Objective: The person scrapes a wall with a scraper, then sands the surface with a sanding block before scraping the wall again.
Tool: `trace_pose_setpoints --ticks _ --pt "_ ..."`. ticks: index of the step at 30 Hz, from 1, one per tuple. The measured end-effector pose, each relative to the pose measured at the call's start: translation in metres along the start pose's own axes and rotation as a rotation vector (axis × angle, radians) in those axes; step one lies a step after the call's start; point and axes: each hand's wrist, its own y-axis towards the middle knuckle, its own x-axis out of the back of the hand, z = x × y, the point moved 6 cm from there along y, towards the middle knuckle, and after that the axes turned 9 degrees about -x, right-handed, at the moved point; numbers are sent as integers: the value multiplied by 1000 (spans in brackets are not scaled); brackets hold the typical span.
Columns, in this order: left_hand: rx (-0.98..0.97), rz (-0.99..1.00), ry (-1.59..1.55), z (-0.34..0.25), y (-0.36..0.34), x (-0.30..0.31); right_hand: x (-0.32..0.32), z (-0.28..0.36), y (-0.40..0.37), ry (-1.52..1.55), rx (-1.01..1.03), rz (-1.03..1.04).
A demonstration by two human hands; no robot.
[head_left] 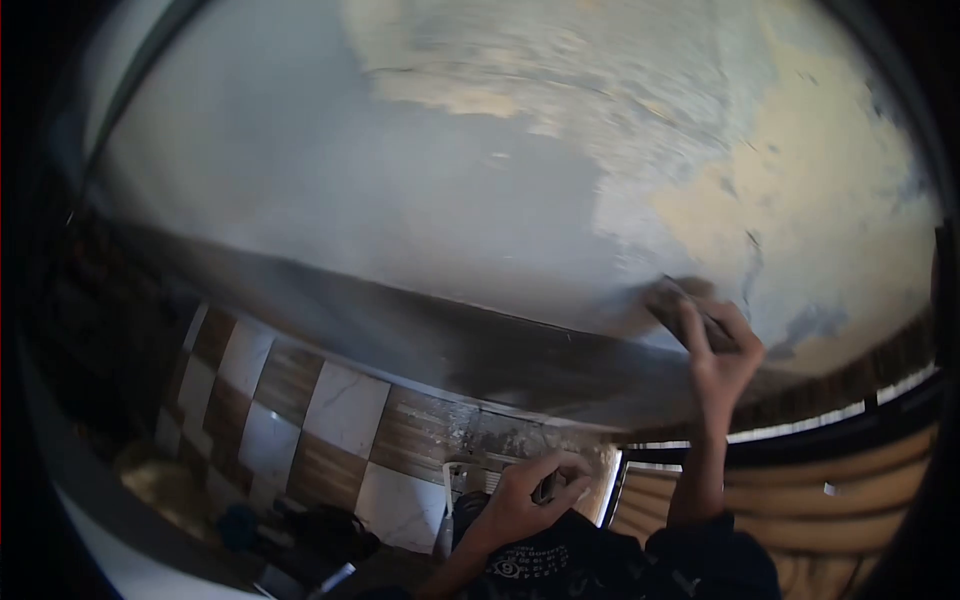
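A large wall [420,180] fills the upper part of the view, grey on the left with rough whitish and yellowish patches on the right. My right hand [722,345] is closed on a dark, flat block [690,318] that lies against the wall near its lower right. What the block is made of cannot be made out. Lower down, close to my body, my left hand [532,492] has its fingers curled round a small dark thing, mostly hidden by the fingers.
Below the wall runs a dark lower band [480,350]. The floor has white and brown checkered tiles [345,400]. Striped brown fabric [810,500] lies at the lower right, and dark, unclear items [320,525] are at the lower left.
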Motion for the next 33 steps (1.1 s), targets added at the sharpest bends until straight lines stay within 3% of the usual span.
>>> trace_pose_setpoints --ticks 4,7,11,14,16,18,20,22,26,29,31,33 --pt "-68 -72 24 -11 0 -4 1 9 5 -46 6 50" --pt "16 62 -147 -25 3 -16 -1 3 7 0 -4 100" --pt "-82 19 -65 -13 -1 -24 0 -7 -5 81 -64 238" --pt "-47 -54 -48 -15 -4 -15 -7 -18 -26 156 -191 391" --pt "80 -126 30 -11 -7 -6 -11 -33 -41 196 -244 445" --pt "25 -248 66 -11 -10 -1 -18 -44 -54 190 -327 518" --pt "-33 -363 102 -7 -14 4 -21 -30 -67 226 -270 521" --pt "156 -466 7 11 -19 6 -26 -27 -82 341 -384 571" --pt "185 -442 -128 6 -7 -7 -36 -13 -106 495 -418 515" --pt "66 -519 -49 -2 13 -11 -35 -9 -107 601 -405 443" --pt "-368 -667 -4 -20 33 -5 -28 -12 -101 632 -373 380" --pt "-391 -589 65 -26 51 -2 -22 -23 -88 491 -279 388"
